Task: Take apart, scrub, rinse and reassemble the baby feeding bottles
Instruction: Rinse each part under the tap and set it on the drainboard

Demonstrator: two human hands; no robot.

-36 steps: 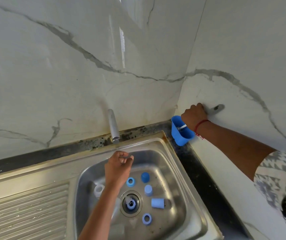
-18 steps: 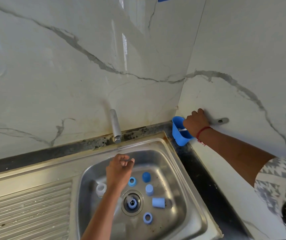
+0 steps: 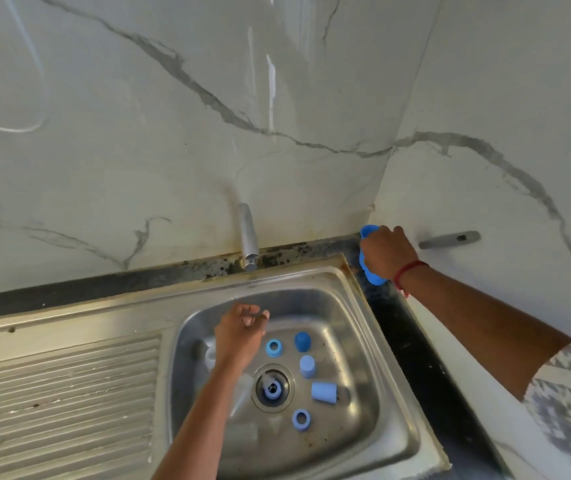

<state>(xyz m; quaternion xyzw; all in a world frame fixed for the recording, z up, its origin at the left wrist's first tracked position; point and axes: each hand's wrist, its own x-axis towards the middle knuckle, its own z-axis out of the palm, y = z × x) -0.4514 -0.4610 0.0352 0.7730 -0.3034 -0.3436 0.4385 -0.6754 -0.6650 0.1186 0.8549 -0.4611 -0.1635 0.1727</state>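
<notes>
Left hand [image 3: 239,337]: centre frame, over the sink [image 3: 348,277] basin, fingers loosely curled, holding nothing.
Right hand [image 3: 386,252]: right of centre, curled over the blue cup [image 3: 376,279] in the wall corner; its grip cannot be told.
Parts [image 3: 324,391]: blue rings and caps on the basin floor, around the drain [image 3: 273,388].
Edges: sink rim lies between basin and cup; tap [image 3: 247,237] is above the left hand, apart.

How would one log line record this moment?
right hand: grips blue cup | left hand: empty, over sink | bottle parts: in sink

Caps [image 3: 302,341] and rings [image 3: 273,348] are blue, the sink [image 3: 356,344] silver, the wall [image 3: 173,150] white with grey veins, the wrist thread [image 3: 409,271] red.
</notes>
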